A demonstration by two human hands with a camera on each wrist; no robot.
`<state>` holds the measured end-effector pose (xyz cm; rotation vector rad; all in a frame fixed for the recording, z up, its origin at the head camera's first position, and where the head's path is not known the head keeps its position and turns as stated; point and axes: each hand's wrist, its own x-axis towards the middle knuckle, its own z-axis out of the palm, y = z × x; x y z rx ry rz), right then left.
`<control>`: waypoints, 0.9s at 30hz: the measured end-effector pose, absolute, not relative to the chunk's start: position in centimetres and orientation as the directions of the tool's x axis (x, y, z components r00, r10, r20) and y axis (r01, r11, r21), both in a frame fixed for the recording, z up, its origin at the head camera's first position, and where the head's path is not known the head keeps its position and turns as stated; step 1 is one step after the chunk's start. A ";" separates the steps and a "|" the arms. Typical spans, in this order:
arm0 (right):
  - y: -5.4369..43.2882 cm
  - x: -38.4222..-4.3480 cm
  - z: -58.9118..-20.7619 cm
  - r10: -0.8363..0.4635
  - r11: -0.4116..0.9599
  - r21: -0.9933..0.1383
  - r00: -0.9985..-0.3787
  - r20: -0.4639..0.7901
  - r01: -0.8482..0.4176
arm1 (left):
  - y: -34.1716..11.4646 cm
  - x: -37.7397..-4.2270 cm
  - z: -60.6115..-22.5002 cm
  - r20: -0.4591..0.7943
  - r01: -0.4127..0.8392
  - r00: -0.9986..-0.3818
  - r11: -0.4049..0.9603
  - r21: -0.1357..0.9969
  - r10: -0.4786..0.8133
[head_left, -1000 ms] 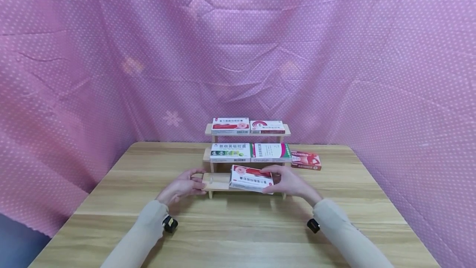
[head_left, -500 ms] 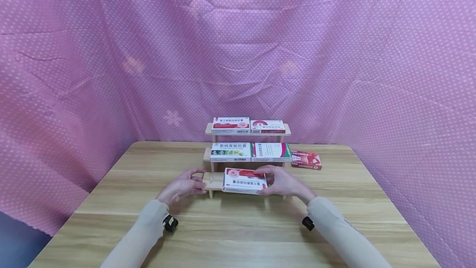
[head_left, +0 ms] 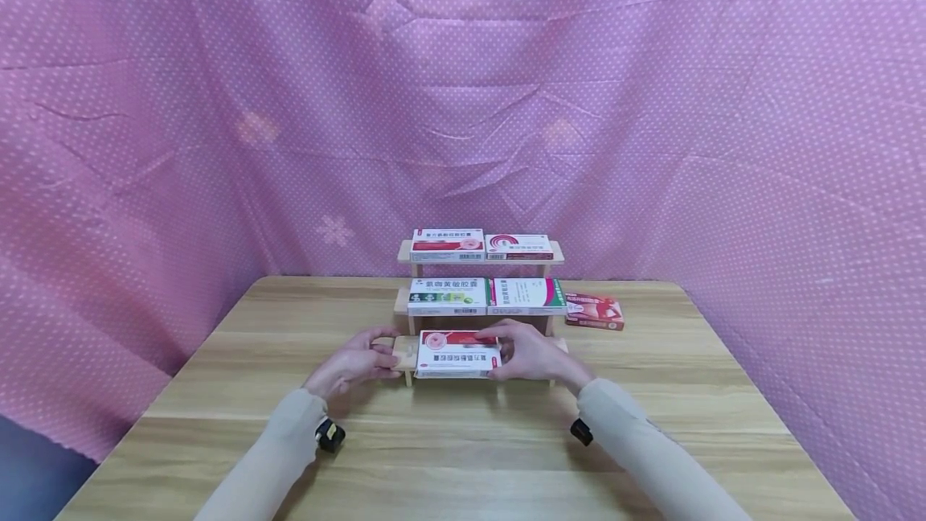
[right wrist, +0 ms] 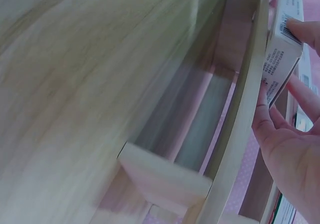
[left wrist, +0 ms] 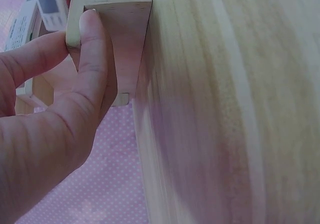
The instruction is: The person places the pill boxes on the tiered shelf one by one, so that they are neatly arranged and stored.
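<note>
My right hand [head_left: 531,350] pinches the right end of a white and red medicine box [head_left: 457,360], which lies over the left part of the lowest step of a small wooden tiered shelf [head_left: 407,350]. In the right wrist view, my thumb and fingers are on opposite edges of this medicine box [right wrist: 281,54], close above the step. My left hand [head_left: 359,360] holds the left end of that same step. The left wrist view has the left thumb and fingers [left wrist: 92,59] pinching the board's end from both faces.
On the middle step lie a white and green box [head_left: 448,296] and a white, pink and green box [head_left: 526,293]. Two red and white boxes [head_left: 448,244] lie on the top step. A red box [head_left: 595,310] lies on the table [head_left: 463,457] to the right. A pink curtain [head_left: 463,103] hangs behind.
My right hand has moved left along the lowest step with the medicine box, which has turned from tilted to nearly straight with the step. The left hand has stayed at the shelf's end.
</note>
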<state>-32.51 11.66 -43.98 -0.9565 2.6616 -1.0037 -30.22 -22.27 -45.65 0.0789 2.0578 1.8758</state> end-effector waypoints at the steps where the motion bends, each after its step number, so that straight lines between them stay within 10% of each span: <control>1: 11.5 -32.5 -44.0 -0.611 0.575 -0.632 -0.786 0.090 -0.519 | -22.3 -30.2 -45.6 -0.221 -0.194 -0.937 0.122 0.973 0.270; 27: 9.7 -32.4 -43.5 -0.592 0.596 -0.648 -0.804 0.045 -0.475 | -22.3 -30.1 -45.8 -0.208 -0.174 -0.938 0.142 0.974 0.278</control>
